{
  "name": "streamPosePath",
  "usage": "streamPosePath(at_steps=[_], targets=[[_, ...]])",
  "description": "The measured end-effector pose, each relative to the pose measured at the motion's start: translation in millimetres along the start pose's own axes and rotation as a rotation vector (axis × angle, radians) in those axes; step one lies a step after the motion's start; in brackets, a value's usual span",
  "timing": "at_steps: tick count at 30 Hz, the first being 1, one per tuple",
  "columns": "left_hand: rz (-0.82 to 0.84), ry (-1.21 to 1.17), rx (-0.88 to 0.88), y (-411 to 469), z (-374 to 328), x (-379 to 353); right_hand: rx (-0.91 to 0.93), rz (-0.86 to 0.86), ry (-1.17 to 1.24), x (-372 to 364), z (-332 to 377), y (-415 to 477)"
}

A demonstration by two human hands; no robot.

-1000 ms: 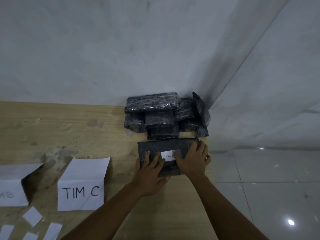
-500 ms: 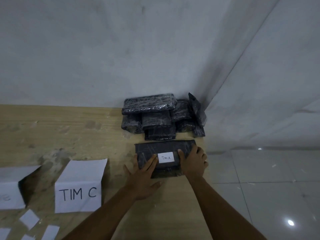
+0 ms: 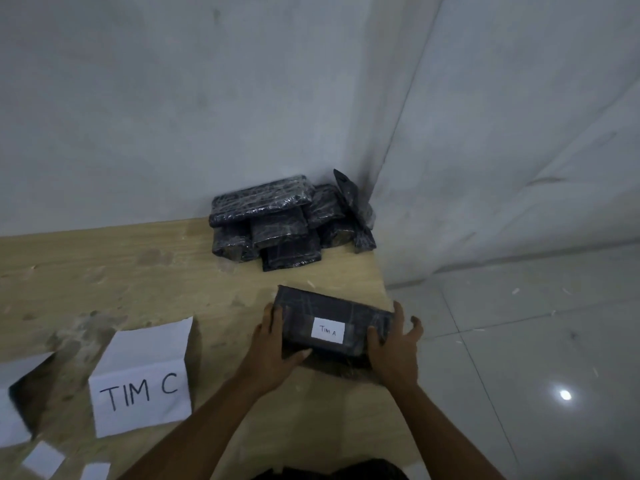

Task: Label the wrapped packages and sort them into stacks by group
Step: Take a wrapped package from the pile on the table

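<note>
A dark wrapped package (image 3: 330, 315) with a white label reading "TIM A" (image 3: 327, 330) is held between both hands near the table's right edge. My left hand (image 3: 273, 344) grips its left end, thumb underneath at the front. My right hand (image 3: 393, 348) grips its right end, thumb on top and fingers round the far side. The package is tilted and its front looks raised off the wooden table (image 3: 145, 271). A pile of several unlabelled dark packages (image 3: 287, 223) sits in the back corner against the wall.
A folded white paper sign reading "TIM C" (image 3: 142, 382) stands at the front left, with another white sign (image 3: 17, 403) partly cut off beside it. Loose blank labels (image 3: 43, 459) lie near the front edge. The table's right edge drops to a tiled floor (image 3: 519, 341).
Both hands left the label and moved out to the package's ends, gripping it. The package has swung clockwise and its front has come up.
</note>
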State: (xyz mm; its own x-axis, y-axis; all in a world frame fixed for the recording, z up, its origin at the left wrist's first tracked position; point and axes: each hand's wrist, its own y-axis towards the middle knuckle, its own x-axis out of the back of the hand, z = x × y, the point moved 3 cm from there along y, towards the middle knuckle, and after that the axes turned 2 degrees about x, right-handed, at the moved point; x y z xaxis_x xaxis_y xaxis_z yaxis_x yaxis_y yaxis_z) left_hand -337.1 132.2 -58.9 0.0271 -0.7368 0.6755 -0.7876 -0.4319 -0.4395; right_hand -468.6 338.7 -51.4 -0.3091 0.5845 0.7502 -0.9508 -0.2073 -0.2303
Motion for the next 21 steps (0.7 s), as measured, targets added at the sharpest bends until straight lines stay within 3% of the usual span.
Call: streamPosePath(at_steps=[5, 8, 14, 21], targets=[[-0.102, -0.173, 0.003, -6.9, -17.7, -17.1, -0.087, 0.17, 0.019, 25.9, -49.0, -39.0], [-0.108, -0.197, 0.025, -17.0, -37.8, -35.9, -0.144, 0.155, 0.008, 35.8, -68.0, -61.3], [0.205, -0.25, 0.002, -36.4, -62.3, -77.2, -0.218, 0.106, 0.017, 53.6, -88.8, -93.5], [0.293, -0.216, -0.071, -42.8, -76.9, -88.1, -0.276, 0.147, -0.061, 68.2, -104.2, -100.8]])
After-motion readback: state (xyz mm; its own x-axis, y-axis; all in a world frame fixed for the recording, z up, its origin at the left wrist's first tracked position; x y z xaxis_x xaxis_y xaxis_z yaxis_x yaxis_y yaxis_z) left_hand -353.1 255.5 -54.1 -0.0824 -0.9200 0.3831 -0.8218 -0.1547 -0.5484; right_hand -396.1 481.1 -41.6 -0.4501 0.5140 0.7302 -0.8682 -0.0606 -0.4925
